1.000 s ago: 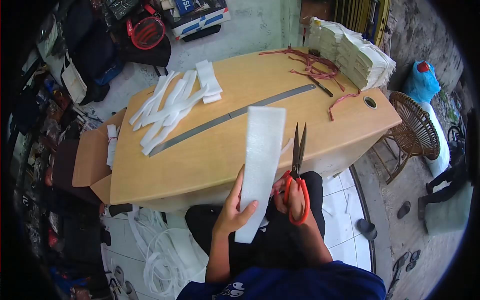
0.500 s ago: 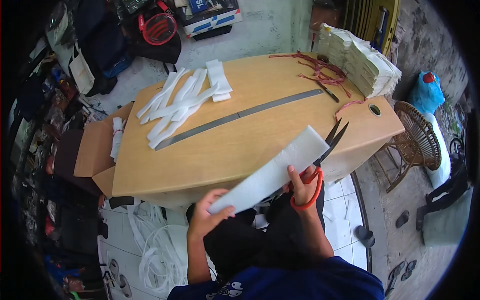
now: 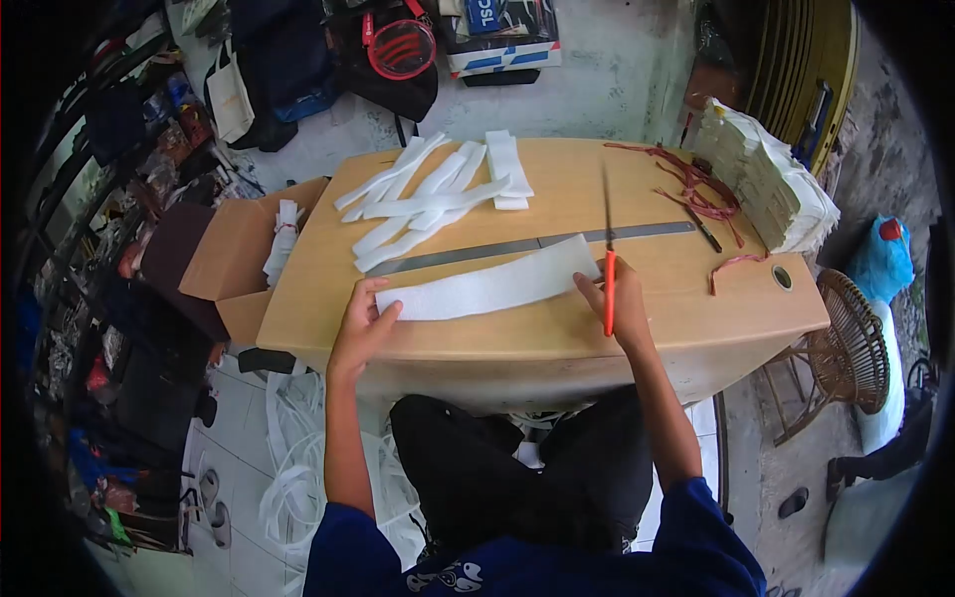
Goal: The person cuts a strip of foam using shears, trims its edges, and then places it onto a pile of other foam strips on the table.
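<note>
A wide white foam strip (image 3: 487, 288) stretches between my two hands over the front part of the wooden table (image 3: 318, 313). My left hand (image 3: 361, 326) pinches its left end, thumb on top. At the right end, my right hand (image 3: 629, 306) grips the strip with the thumb while also holding scissors (image 3: 609, 294) with orange handles. The scissors stand edge-on to me, their dark blades pointing away and blurred. Just beyond the strip lies a long metal ruler (image 3: 448, 257), partly covered by it.
Narrow white foam strips (image 3: 428, 204) lie piled at the back left, beside shorter wide pieces (image 3: 505, 164). Red raffia strings (image 3: 701, 194), a dark pen (image 3: 704, 231) and a stack of white sheets (image 3: 766, 184) are at the back right. A cardboard box (image 3: 234, 254) adjoins the table's left side.
Both hands have carried the foam strip from above my lap forward over the table, and it is now nearly level. The scissors have turned edge-on. My view has shifted too.
</note>
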{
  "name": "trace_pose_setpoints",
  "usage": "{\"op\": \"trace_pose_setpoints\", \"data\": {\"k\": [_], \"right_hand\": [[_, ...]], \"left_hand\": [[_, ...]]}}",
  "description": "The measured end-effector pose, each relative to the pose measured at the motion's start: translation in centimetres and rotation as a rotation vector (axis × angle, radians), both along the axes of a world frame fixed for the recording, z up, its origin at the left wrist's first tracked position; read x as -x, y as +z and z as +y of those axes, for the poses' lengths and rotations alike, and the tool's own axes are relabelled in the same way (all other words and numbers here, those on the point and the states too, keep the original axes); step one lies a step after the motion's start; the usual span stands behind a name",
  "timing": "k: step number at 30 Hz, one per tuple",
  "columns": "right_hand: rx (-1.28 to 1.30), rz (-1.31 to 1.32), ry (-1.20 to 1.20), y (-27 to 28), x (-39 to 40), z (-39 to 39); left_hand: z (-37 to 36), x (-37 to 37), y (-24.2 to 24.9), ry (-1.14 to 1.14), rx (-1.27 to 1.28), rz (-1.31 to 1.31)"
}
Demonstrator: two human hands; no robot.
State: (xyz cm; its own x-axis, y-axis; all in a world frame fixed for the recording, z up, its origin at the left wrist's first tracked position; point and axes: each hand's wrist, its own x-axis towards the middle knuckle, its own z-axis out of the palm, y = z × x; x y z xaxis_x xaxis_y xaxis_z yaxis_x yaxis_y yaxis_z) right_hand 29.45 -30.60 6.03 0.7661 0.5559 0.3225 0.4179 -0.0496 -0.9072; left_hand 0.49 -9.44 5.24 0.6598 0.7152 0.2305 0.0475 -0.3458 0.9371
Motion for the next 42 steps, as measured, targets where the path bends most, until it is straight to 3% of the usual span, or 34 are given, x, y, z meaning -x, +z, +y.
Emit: {"op": "trace_pose_setpoints", "data": {"k": [3,6,8,11,15,25,32,38,42], "right_hand": [[0.347,-0.164,0.082,1.2,-0.9,1.6],[0.471,-0.217,0.137,1.1,-1.2,3.2],[0.466,-0.241,0.108,-0.8,-2.3,4.5],[0.618,-0.266,0.080,0.4,-1.4,4.8],[0.588,-0.328,0.079,0.3,-1.9,4.9],[0.239,-0.508,0.257,-0.7,-2.7,6.1],[0.303,-0.422,0.318,0.3,-2.3,6.9],[0.183,-0.551,0.352,-0.1,-2.1,7.3],[0.336,-0.467,0.309,-0.1,-2.2,7.2]], "left_hand": [[1.9,-0.7,-0.7,0.171,-0.023,0.006],[3.4,-1.2,-2.1,0.272,-0.096,0.147],[3.2,-1.6,-2.0,0.323,-0.115,0.145],[3.7,-1.9,-2.6,0.387,-0.145,0.158],[4.1,-2.3,-3.2,0.496,-0.285,0.170],[3.7,-2.6,-2.5,0.642,-0.268,0.253],[5.6,-1.7,-2.7,0.620,-0.267,0.256],[6.7,-1.2,-3.3,0.586,-0.245,0.229],[7.0,-1.0,-3.7,0.553,-0.215,0.157]]}}
